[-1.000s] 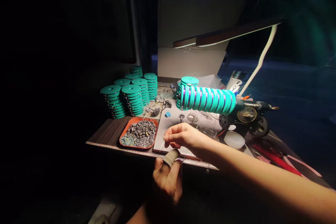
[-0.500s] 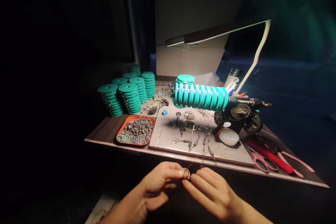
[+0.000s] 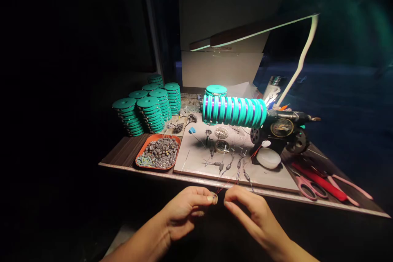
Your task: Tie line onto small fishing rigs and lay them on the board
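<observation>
The left hand (image 3: 187, 208) pinches thumb to finger, presumably to steady fine red line (image 3: 220, 190); right hand (image 3: 256, 215) curls, fingertips nearly meeting, contents indeterminable.

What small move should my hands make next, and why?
Probably bring the right hand in toward the left hand: the left fingers look pinched together beside a thin red thread, and a gap separates the two hands.

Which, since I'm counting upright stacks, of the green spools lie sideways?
The row of spools, extending left from the dark geared machine; the other stacks stand upright.
</observation>
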The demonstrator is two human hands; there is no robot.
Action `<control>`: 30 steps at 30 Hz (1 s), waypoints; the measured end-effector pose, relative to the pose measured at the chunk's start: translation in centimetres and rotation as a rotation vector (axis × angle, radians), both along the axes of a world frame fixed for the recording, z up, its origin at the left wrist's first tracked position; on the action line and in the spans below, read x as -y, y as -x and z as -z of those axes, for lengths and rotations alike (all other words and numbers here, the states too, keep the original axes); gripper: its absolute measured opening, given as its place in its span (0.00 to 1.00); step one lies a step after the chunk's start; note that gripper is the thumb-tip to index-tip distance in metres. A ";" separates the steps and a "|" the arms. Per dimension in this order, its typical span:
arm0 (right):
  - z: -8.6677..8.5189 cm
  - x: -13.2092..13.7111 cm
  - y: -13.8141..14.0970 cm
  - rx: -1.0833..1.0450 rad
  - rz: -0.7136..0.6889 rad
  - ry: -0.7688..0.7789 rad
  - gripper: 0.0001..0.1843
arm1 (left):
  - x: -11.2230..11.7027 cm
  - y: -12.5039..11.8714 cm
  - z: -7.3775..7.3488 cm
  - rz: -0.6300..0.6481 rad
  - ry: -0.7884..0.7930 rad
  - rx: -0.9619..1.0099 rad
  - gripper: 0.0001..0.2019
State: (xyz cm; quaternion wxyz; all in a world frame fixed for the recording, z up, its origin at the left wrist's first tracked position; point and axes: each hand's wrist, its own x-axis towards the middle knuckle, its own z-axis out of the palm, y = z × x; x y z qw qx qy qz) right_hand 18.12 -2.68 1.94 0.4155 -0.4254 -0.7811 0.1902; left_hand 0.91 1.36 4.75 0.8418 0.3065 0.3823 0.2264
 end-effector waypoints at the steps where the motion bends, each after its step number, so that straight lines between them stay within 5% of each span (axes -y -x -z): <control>1: -0.1 0.1 0.3 -0.122 0.026 0.142 0.06 | 0.0 0.0 0.0 0.005 -0.001 0.005 0.06; 7: 1.0 -0.3 1.7 -0.547 -0.028 0.480 0.11 | 0.3 0.1 0.2 0.046 -0.003 0.039 0.08; 14: 1.7 -1.0 1.0 -0.565 -0.068 0.360 0.06 | 0.2 0.0 0.7 0.071 0.027 0.079 0.07; 21: 0.8 -1.8 0.2 -0.471 -0.179 0.406 0.10 | -0.2 0.1 0.8 0.119 0.082 0.112 0.02; 24: 1.2 -1.2 0.2 -0.557 -0.045 0.557 0.08 | -0.4 -0.1 0.9 0.099 0.082 0.093 0.03; 27: 2.5 0.3 1.1 -0.859 0.099 0.819 0.10 | -0.4 -0.5 1.0 0.072 0.071 0.071 0.02; 30: 3.3 1.6 2.7 -1.118 0.004 1.039 0.15 | -0.2 -1.0 1.0 0.054 0.062 0.064 0.04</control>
